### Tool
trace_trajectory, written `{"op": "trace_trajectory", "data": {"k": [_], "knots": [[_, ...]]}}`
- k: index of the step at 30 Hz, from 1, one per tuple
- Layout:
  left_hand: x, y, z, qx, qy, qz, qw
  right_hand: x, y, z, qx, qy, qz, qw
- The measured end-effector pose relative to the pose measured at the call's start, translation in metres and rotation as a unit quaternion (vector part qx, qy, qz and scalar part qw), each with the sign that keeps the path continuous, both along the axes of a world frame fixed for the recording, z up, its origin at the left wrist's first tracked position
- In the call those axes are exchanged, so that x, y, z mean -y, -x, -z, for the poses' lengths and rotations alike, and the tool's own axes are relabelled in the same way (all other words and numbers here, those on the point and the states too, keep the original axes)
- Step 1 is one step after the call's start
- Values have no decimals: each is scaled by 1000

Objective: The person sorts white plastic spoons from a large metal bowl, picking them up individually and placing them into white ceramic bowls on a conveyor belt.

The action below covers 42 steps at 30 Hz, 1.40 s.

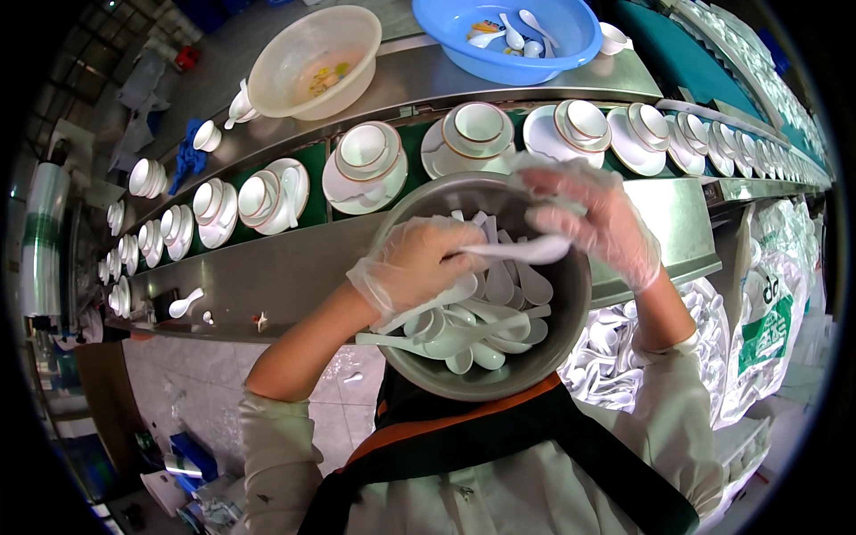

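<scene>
My left hand (428,257), in a clear plastic glove, grips a white ceramic soup spoon (515,251) by its handle, with the bowl end pointing right. My right hand (588,224), gloved too and blurred, hovers beside that bowl end with fingers apart; whether it touches the spoon is unclear. Beneath both hands is a grey basin (575,321) against my front, holding many loose white spoons (461,338). One spoon handle sticks out over the basin's left rim. Beyond it, stacked white cup, bowl and plate sets (364,164) stand along a green conveyor belt (314,190).
A cream basin (361,77) and a blue basin (455,60) with spoons stand on the far steel ledge. A stray spoon (186,303) lies on the near steel counter (287,281). At right, a large bag (608,361) of spoons sits below counter height.
</scene>
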<state>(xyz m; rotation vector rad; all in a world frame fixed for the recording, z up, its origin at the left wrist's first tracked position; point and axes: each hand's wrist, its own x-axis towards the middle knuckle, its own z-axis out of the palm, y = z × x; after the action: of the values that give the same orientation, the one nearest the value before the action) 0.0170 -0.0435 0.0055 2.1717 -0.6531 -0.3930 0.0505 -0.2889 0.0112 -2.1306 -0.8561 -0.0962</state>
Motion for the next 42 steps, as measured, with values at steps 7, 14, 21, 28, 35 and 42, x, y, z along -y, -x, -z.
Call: {"op": "trace_trajectory", "data": {"k": [7,14,21,28,35,42], "knots": [[8,-6,3,-96,142,-145,974,7,9,11,49,101,50,992],[5,17,20,98,-289,53,951,13,-61,110,128,266,144,945],[1,19,28,45,-226,51,972,-12,-66,112,-21,-72,73,995],[-6,1,17,85,-90,0,992,-12,-9,-4,46,102,-61,992],[-3,-9,5,11,1,-39,999,0,6,1,42,64,-48,996],[-5,-14,-1,-151,28,-132,979,-4,0,16,214,135,29,967]]}}
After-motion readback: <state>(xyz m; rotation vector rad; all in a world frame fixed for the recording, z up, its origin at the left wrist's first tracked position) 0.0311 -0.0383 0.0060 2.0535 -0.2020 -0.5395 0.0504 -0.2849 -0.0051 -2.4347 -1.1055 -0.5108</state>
